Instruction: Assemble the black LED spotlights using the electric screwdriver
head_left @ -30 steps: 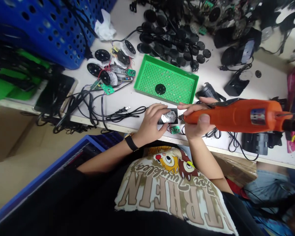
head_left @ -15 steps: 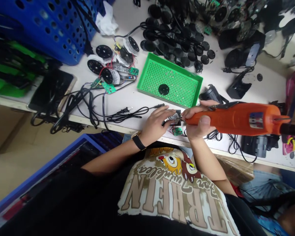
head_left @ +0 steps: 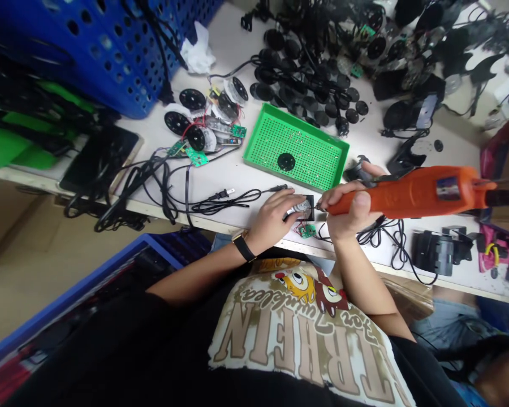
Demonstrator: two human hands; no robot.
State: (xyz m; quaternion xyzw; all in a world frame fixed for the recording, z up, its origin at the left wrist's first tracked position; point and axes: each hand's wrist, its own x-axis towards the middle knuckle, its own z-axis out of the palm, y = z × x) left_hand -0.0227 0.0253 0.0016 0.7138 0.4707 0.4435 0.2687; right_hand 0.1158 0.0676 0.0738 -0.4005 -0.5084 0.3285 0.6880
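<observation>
Left hand (head_left: 271, 217) pretty much hides the black square piece (head_left: 309, 207), the orange electric screwdriver (head_left: 407, 192) runs off the right edge, and the little green circuit board (head_left: 307, 230) is too small to read.

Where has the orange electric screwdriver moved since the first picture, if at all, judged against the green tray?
Yes, slightly: the tip of the orange electric screwdriver now sits closer to the near edge of the green tray.
</observation>
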